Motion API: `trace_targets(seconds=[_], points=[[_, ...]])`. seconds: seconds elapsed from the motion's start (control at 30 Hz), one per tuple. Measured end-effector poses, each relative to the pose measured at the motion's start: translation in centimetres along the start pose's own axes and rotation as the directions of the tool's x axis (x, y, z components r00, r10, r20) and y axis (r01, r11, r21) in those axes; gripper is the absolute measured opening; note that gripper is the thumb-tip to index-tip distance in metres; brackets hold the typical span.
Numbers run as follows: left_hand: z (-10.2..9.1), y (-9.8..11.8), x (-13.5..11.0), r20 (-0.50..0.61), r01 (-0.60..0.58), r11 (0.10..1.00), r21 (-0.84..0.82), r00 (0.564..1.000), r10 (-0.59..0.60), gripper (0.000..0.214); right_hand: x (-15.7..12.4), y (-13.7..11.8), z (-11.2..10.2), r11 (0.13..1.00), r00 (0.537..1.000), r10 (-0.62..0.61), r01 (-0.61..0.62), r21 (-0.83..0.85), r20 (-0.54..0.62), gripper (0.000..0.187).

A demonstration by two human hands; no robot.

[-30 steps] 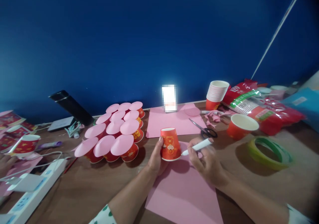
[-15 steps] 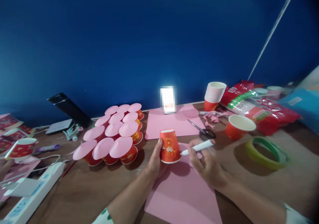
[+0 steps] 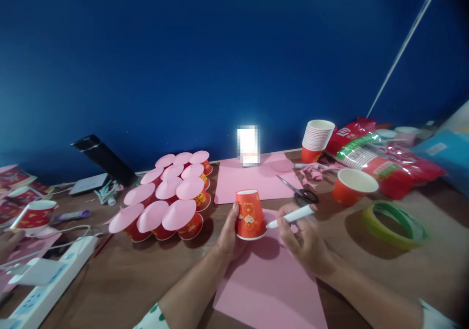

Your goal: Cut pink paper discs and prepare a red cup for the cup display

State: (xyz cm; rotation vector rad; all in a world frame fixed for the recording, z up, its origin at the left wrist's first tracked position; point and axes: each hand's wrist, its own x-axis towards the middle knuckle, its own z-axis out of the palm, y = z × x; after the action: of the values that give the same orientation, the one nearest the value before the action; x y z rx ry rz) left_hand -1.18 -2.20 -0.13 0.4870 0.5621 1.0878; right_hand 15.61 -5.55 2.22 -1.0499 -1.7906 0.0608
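My left hand [image 3: 229,238] is closed round a red paper cup [image 3: 250,216], held upside down with its white rim at the bottom and a gold cartoon figure facing me. My right hand [image 3: 302,238] grips a white marker pen [image 3: 292,216]; its tip points at the lower right side of the cup, touching or very near it. Beneath both hands lies a pink paper sheet [image 3: 269,290]. Just beyond them are black-handled scissors [image 3: 306,196] and another pink sheet [image 3: 238,185].
Several upturned cups with pink paper cones [image 3: 179,215] stand left. On the right are a cup stack [image 3: 317,141], a single cup [image 3: 353,187], a tape roll [image 3: 377,234] and a red cup bag [image 3: 366,153]. A power strip [image 3: 54,282] and another person's hand [image 3: 10,243] are at far left.
The view has shifted very slightly. Both hands keep their hold on the cup and the marker pen, in nearly the same place.
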Motion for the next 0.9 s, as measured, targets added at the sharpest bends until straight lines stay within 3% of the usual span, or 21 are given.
trace_targets(seconds=[0.2,0.43,0.63,0.9], points=[[-0.09,0.11,0.10,0.028,0.049,0.999,-0.013,0.998,-0.049,0.045,0.06,-0.02,-0.08,0.995,0.996,0.080,-0.082,0.052,0.043,0.014],[0.59,0.46,0.06,-0.058,0.019,0.998,-0.061,0.998,-0.023,0.036,-0.17,0.22,-0.26,0.961,0.973,0.207,-0.184,0.206,-0.098,0.017],[0.38,0.77,0.01,-0.091,0.045,0.998,-0.032,0.995,-0.047,0.051,-0.70,-0.13,-0.41,0.982,0.991,0.118,-0.106,0.157,-0.065,0.012],[0.20,0.31,0.06,-0.048,0.027,0.999,0.023,0.999,-0.026,0.047,-0.83,-0.63,-0.39,0.991,0.997,0.059,-0.054,0.127,-0.041,0.011]])
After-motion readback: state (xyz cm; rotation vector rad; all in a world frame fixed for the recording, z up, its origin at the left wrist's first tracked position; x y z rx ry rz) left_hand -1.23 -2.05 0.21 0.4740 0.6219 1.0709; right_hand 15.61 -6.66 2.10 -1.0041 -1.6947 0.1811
